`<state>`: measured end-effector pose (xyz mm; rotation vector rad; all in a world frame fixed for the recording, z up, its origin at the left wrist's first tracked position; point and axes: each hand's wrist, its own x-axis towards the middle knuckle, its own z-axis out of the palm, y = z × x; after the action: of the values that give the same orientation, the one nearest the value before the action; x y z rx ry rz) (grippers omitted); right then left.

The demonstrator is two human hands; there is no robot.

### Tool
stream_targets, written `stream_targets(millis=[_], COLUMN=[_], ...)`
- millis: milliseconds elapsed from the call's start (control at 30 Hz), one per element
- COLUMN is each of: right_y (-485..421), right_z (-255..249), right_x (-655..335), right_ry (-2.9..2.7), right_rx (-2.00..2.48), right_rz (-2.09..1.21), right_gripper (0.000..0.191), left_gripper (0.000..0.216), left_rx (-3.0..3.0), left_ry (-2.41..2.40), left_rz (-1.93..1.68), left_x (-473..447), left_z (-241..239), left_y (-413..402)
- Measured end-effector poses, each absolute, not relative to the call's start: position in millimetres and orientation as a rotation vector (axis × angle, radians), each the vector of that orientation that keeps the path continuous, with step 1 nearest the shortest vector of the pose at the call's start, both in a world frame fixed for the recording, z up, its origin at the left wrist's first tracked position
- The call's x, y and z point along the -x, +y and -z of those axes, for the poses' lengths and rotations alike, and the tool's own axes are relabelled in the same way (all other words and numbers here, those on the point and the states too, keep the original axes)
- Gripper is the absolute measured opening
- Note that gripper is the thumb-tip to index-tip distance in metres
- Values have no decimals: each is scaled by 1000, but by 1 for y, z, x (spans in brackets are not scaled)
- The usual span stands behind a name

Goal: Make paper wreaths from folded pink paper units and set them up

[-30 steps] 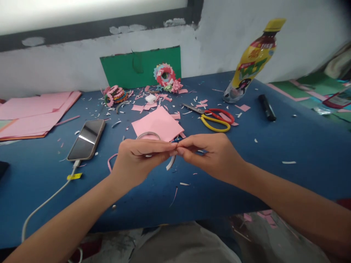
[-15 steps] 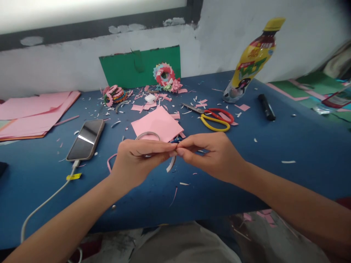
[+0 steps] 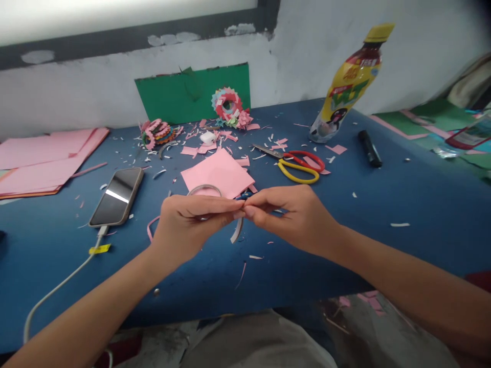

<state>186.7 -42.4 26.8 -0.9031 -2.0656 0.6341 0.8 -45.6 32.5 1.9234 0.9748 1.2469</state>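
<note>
My left hand [image 3: 187,225] and my right hand [image 3: 295,217] meet fingertip to fingertip over the blue table [image 3: 402,194]. Both pinch a thin white paper strip [image 3: 237,231] whose free end hangs below the fingers. A loop of strip [image 3: 203,188] arches above my left hand. A square pink sheet [image 3: 218,173] lies just behind the hands.
A phone [image 3: 117,197] on a white cable lies at left. Red and yellow scissors [image 3: 297,166], a yellow drink bottle [image 3: 347,84] and a black marker [image 3: 369,148] are at right. Folded paper rings [image 3: 228,105] and green card [image 3: 180,97] stand by the wall. Pink sheets [image 3: 42,161] are stacked far left.
The hands stay pinched together on the strip; the view has shifted slightly, so everything sits a little lower left. No object has moved.
</note>
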Motion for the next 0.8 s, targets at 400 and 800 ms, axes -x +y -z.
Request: stream_targets(millis=[400, 800], right_y=[-44, -44], right_z=[-28, -28], right_x=[-185, -186], right_ry=[-2034, -2024], right_rx=[870, 816], right_rz=[-642, -578], right_gripper=[15, 13], left_gripper=[30, 32], left_rx=[-1947, -1862], left_ry=[979, 987], left_rz=[-1253, -1257], left_x=[-2, -4], left_z=[-33, -35], left_y=[-45, -46])
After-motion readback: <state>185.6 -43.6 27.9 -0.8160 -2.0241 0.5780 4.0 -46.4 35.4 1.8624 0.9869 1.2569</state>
